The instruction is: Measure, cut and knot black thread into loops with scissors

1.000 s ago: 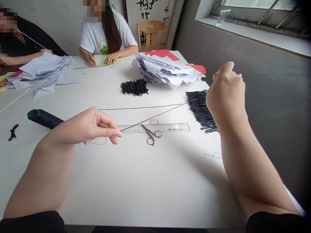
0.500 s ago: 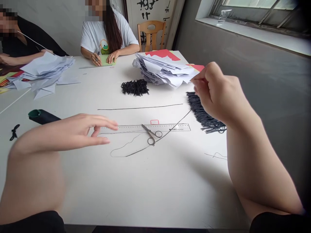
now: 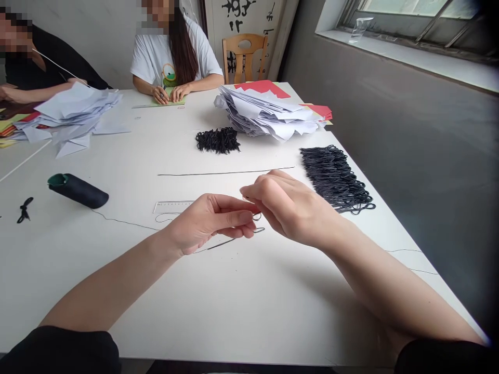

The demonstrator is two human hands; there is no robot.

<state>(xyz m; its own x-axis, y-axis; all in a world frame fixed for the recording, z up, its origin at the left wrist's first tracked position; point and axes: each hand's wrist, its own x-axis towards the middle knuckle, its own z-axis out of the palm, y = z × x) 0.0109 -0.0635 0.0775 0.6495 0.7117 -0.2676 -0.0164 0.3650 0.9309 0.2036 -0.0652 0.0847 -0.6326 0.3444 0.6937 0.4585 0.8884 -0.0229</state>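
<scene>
Over the middle of the table my left hand (image 3: 206,221) pinches a thin black cord (image 3: 221,243) between thumb and fingers. A small dark loop of it shows below the fingertips. My right hand (image 3: 292,208) meets the left from the other side, its fingertips pressed together on the cord, mostly hidden. Beneath the hands lies a clear ruler (image 3: 171,206), largely covered. A metal scissors ring (image 3: 257,216) peeks out between the hands; the other parts of the scissors are hidden. Behind them a straight length of black cord (image 3: 195,174) lies flat.
A dark thread roll (image 3: 78,191) lies left, its thread trailing toward my hands, near a knotted black cord (image 3: 25,210). Bundled black loops (image 3: 335,176) lie right, a smaller bundle (image 3: 217,140) farther back. Paper stacks (image 3: 265,111) stand behind. Two people sit across the table.
My right hand has come down and left from its raised spot, drawing the cord with it. My left hand has moved right, closing on the cord. The hands now meet over the scissors.
</scene>
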